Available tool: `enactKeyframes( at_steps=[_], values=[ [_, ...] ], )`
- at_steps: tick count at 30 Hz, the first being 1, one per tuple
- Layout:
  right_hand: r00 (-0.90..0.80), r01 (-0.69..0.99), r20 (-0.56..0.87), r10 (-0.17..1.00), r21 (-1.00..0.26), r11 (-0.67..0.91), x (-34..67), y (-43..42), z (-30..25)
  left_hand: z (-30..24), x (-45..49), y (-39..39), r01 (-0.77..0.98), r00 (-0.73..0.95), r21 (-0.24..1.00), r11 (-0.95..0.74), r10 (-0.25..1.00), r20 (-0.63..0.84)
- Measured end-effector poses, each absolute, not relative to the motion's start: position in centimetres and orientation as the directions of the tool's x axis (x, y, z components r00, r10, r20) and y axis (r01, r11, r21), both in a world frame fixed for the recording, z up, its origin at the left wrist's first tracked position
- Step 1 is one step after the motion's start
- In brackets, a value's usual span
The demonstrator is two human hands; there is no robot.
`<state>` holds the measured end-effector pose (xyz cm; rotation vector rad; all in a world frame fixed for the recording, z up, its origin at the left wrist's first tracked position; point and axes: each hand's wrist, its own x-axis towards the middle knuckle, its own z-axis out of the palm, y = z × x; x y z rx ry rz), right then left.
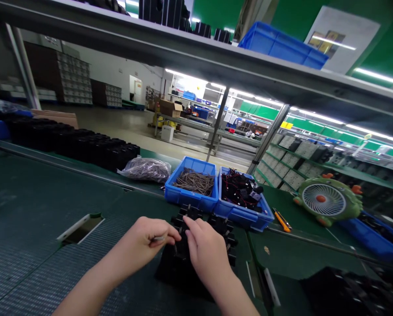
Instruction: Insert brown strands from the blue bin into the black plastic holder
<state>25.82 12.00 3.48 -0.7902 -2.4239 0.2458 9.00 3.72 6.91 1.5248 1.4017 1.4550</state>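
My left hand (147,241) is closed in a pinch on a small thin pale piece, too small to name. My right hand (207,250) rests with bent fingers on top of a black finned plastic part (221,228) that stands on the green bench in front of me. Both hands meet over this part. Just beyond it stand two blue bins: the left bin (190,199) holds thin brown wire pieces, the right bin (242,215) holds black parts with red wires.
Rows of black parts (74,142) line the belt at the left, next to a clear bag (147,169). An orange utility knife (282,220) and a green toy-shaped fan (328,199) lie at the right. A rectangular slot (81,228) opens in the bench mat.
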Motion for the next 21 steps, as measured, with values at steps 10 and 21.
enactKeyframes(
  at_steps=[10, 21],
  values=[
    [-0.56, 0.157, 0.6, 0.57, -0.599, 0.785, 27.2, 11.1, 6.1, 6.2, 9.8, 4.0, 0.446, -0.011, 0.874, -0.19, 0.976, 0.217],
    [-0.564, 0.155, 0.592, 0.576, -0.609, 0.778, 28.1, 11.5, 6.6, 5.9, 9.6, 4.4, 0.36, -0.036, 0.906, -0.222, 0.967, 0.251]
  ],
)
